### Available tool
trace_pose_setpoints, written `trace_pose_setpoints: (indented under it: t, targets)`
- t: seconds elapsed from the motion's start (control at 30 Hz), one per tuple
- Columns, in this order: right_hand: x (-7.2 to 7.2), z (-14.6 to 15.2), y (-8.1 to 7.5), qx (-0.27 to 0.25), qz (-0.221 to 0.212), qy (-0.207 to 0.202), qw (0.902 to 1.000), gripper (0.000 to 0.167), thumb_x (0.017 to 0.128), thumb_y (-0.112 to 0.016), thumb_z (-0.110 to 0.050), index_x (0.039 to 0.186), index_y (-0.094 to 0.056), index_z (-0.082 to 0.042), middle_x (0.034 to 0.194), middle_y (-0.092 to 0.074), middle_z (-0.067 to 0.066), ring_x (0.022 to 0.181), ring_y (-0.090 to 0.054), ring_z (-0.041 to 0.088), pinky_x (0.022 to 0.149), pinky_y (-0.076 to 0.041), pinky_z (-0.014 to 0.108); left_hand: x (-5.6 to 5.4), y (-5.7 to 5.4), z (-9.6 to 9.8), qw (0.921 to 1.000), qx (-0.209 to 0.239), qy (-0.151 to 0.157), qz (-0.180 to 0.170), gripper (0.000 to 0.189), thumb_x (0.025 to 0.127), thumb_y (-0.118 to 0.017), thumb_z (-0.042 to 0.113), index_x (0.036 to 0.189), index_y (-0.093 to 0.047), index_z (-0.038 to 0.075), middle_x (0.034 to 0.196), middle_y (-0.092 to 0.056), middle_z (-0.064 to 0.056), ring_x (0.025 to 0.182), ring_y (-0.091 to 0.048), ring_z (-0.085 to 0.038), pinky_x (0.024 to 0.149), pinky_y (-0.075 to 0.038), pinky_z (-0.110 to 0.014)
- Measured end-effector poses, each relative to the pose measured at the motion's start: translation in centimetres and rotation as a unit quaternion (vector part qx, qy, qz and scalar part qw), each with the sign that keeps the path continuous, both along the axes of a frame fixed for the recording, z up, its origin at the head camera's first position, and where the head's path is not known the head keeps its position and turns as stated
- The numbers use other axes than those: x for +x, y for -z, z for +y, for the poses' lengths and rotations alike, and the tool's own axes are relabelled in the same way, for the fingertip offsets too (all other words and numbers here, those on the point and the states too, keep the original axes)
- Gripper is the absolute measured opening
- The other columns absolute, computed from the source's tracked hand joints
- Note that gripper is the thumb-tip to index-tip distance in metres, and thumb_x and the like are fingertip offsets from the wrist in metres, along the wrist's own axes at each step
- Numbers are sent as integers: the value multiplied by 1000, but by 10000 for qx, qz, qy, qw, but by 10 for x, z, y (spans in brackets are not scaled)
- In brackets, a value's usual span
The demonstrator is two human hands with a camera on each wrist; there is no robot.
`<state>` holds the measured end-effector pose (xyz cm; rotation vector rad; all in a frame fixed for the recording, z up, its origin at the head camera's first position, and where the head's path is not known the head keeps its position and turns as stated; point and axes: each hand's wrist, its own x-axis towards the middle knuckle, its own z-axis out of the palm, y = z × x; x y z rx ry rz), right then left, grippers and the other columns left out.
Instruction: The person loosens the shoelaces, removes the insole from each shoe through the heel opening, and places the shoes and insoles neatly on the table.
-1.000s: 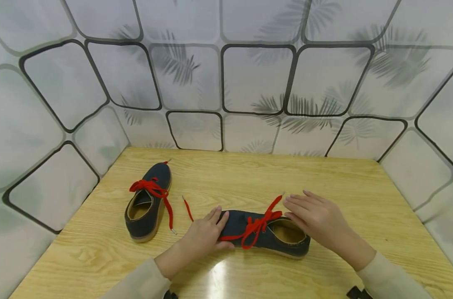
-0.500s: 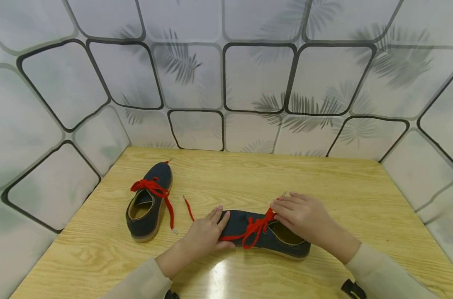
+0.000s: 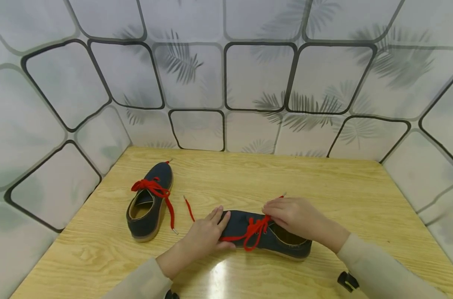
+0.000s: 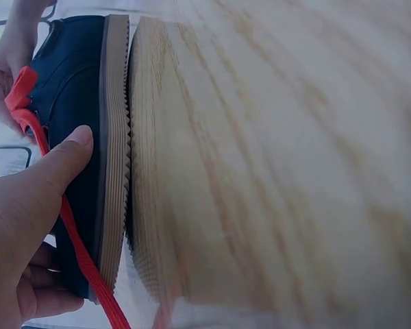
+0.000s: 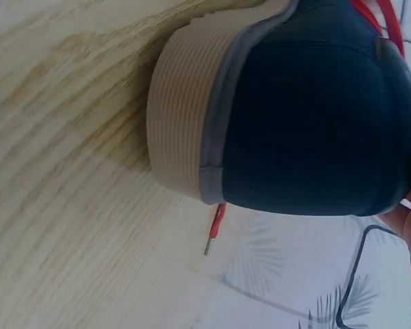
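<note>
A navy shoe (image 3: pixel 235 224) with red laces lies on the table, its toe to the left and its heel to the right. My left hand (image 3: pixel 202 234) grips the toe, thumb on the near side and fingers across the far side; the thumb shows against the upper in the left wrist view. Over the opening, my right hand (image 3: pixel 297 216) has its fingertips at the bow of the red shoelace (image 3: pixel 258 227). Whether they pinch it is hidden. The right wrist view shows the shoe's heel (image 5: pixel 308 137), with a bit of that hand at the edge.
A matching navy shoe (image 3: pixel 146 216) with tied red laces stands at the left of the wooden table (image 3: pixel 305 174). One metal-tipped lace end (image 3: pixel 188 207) lies between the shoes. Patterned white walls (image 3: pixel 256 77) enclose the table's back and sides.
My right hand has moved left from beside the heel, over the shoe's opening to the bow, and its fingers have drawn together. The left hand and both shoes stay in place.
</note>
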<state>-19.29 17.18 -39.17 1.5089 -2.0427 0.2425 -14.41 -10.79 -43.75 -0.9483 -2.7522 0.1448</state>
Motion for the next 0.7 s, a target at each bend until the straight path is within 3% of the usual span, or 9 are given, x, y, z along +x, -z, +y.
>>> trace_pose_setpoints:
  t: [0.17,0.47,0.6,0.7]
  targets:
    - [-7,0,1,70,60,-207,9997,47,104,-29,-26,93,-71,-6,90,-72,6,83,-69,18,67,-56,31,-1,0,0,10000,4,5,-14,83,80,-53,69,135,-53,7,133,-53,-22,121,-54,-29,63,-57,-30]
    - [-11,1,2,-424,989,-219,9939,40,104,-35,-16,93,-71,-3,90,-73,8,83,-71,19,71,-57,34,0,-1,0,9994,90,-84,-328,83,81,-53,68,137,-51,6,136,-50,-23,125,-51,-30,69,-57,-32]
    - [-12,5,4,-304,1402,-138,9896,36,103,-36,-13,97,-69,0,97,-72,13,90,-70,22,76,-56,36,1,-3,1,9994,86,-82,-312,83,81,-53,68,136,-51,6,135,-50,-23,124,-52,-31,72,-57,-33]
    - [-14,9,6,-185,1419,-134,9896,33,103,-37,-13,97,-66,0,95,-72,12,91,-70,22,78,-56,36,1,-4,1,9996,61,-68,-279,83,81,-53,67,136,-52,5,135,-51,-24,123,-53,-31,74,-57,-33]
